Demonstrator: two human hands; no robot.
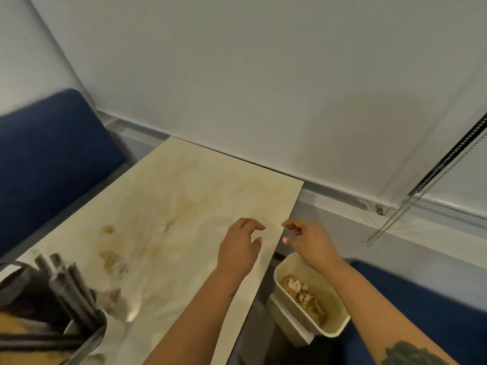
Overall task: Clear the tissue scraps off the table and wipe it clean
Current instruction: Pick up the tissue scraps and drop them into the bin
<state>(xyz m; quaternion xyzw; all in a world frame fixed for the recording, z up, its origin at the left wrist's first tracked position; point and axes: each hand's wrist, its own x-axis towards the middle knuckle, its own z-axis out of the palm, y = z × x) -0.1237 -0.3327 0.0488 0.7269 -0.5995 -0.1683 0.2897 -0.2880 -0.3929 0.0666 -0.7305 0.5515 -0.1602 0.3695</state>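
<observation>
Pale wall (237, 75) behind, with a lowered roller blind (458, 177) at the right and its bead chain (421, 185) hanging slantwise past the sill. Cream, marble-patterned table (184, 196) running from the wall toward the camera, blue upholstered seats on either side – one at the left (50, 164), one at the lower right (421, 306).

Scattered over the left half of the table, tissue scraps (113, 262) – crumpled, yellowish-white, blurred; a small one (106, 229) farther out, another (164, 227) near the middle. At the near left corner, a metal holder (84, 330) stuffed with dark chopsticks or similar sticks (68, 283); too blurred to tell more.

Left hand (239, 248) above the right edge of the table, fingers loosely curled and apart, holding nothing. Right hand (308, 241) just beyond the table edge, above the gap beside it, fingers likewise relaxed and empty, fingertips of both hands close but not touching. Tattoo (413, 354) on the right forearm.

Below the right forearm, beside the table edge, a cream plastic bin (334, 291) – inside it crumpled tissue and brownish waste (303, 293).

No brand, label or writing legible anywhere.
</observation>
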